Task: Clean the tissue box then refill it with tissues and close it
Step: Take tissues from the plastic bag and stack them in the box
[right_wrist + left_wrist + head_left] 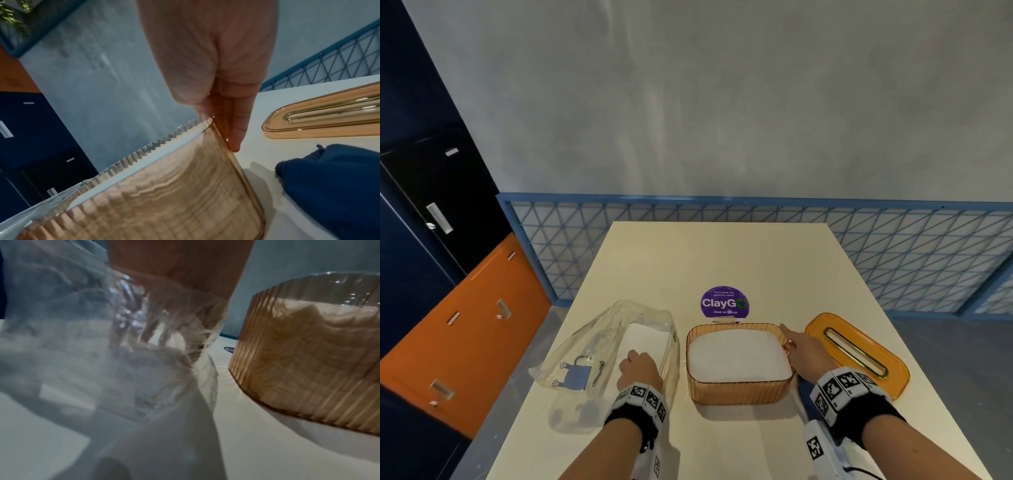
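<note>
Two hands: both reach out over the pale cream bench (722, 253), one on each side of the box.
Left hand (638, 373): it is inside the clear crinkly plastic bag (599, 346). Its fingers curl down onto the white stack of tissues in the bag (643, 339). The bag blurs the wrist view, so I cannot tell if the grip is tight on them.
Right hand (806, 353): the grip is loose, with the fingers (236, 129) straight. They press flat on the outside of the box's right wall, and the thumb sits at the rim.
Blue cloth (333, 183): soft and dark blue, it lies on the bench just right of the box, under the right wrist.
Tissue box: the see-through orange ribbed plastic tissue box (739, 392) stands upright in the middle of the bench, between the two hands. It has no lid on.
Tissues in the box: a white pile of tissues (738, 356) fills the box almost to the top.
Lid: the flat orange plastic lid with a long gold slot (859, 353) lies on the bench to the right of the box, not touching it.
Sticker: a round purple sticker with the word "ClayGo" (725, 302) is on the bench just behind the box.
Far back: a blue wire fence (893, 253) runs under a grey wall, with dark blue and orange lockers (465, 308) on the left.
</note>
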### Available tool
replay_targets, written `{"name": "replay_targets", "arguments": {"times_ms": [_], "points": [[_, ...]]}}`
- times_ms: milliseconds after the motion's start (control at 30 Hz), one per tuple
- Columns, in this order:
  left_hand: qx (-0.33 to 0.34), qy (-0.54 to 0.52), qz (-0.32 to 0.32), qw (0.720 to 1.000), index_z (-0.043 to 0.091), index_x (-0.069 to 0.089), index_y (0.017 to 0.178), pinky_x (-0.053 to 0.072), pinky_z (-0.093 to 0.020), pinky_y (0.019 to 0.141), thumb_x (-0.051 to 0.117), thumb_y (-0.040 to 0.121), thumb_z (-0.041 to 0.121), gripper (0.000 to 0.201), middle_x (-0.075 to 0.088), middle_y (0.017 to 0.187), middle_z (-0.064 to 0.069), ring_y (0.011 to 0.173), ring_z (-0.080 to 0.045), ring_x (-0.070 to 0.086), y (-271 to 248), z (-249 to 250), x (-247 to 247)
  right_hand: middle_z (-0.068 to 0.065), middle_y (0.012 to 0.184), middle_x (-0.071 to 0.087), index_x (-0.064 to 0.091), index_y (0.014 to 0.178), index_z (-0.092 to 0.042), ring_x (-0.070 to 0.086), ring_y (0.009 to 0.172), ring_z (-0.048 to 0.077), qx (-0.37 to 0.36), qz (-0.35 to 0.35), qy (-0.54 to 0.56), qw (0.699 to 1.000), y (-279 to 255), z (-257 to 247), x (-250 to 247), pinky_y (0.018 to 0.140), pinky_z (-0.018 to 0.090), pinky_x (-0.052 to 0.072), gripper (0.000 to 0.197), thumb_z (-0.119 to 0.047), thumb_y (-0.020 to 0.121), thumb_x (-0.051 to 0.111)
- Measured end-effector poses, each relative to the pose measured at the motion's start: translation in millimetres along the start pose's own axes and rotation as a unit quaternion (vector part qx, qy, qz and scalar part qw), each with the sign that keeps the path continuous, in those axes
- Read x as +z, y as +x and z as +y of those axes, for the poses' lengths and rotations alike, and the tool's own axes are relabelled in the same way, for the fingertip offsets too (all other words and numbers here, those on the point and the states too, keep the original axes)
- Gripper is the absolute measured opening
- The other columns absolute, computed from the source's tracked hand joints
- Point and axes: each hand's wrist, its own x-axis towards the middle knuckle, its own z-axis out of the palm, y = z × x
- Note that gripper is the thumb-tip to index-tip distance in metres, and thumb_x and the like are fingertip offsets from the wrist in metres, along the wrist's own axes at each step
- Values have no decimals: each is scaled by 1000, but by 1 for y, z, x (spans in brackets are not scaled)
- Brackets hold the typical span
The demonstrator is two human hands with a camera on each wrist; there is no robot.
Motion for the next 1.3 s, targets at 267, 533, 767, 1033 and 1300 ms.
{"name": "replay_targets", "arguments": {"times_ms": [267, 533, 767, 1033, 1300], "points": [[12, 3, 20, 1000, 12, 44, 125, 44, -33, 101, 48, 94, 38, 41, 41, 132, -8, 128, -26, 41, 5, -1, 2, 13, 123, 60, 14, 150, -17, 55, 114, 24, -10, 17, -30, 999, 1, 0, 3, 89, 24, 43, 56, -3, 98, 31], [19, 24, 25, 999, 11, 46, 123, 43, -34, 104, 37, 97, 12, 28, 44, 133, -9, 126, -27, 44, 8, 1, 1, 13, 123, 60, 15, 150, -17, 55, 114, 24, -19, 13, -38, 999, 1, 0, 2, 94, 26, 43, 58, -2, 97, 33], [33, 11, 43, 998, 14, 37, 129, 44, -29, 98, 41, 97, 15, 33, 44, 134, -7, 124, -22, 47, 9, -3, -6, 13, 122, 61, 12, 150, -15, 56, 113, 24, -27, 9, -60, 998, 0, -2, 1, 90, 25, 43, 60, -1, 96, 34], [39, -27, 33, 998, 13, 43, 127, 39, -31, 102, 27, 103, 21, 30, 44, 135, -7, 126, -23, 45, 12, -14, -13, 8, 108, 61, 9, 151, -14, 56, 101, 21, -36, 1, -82, 996, -1, -2, 1, 75, 20, 35, 60, -3, 97, 32], [38, -29, 7, 999, 14, 44, 118, 51, -36, 92, 46, 94, 36, 34, 54, 121, -7, 113, -24, 57, 14, -3, -12, 4, 103, 56, 2, 151, -14, 50, 90, 16, -35, -6, -104, 994, -3, -6, 1, 72, 19, 34, 62, -2, 97, 30]]}}
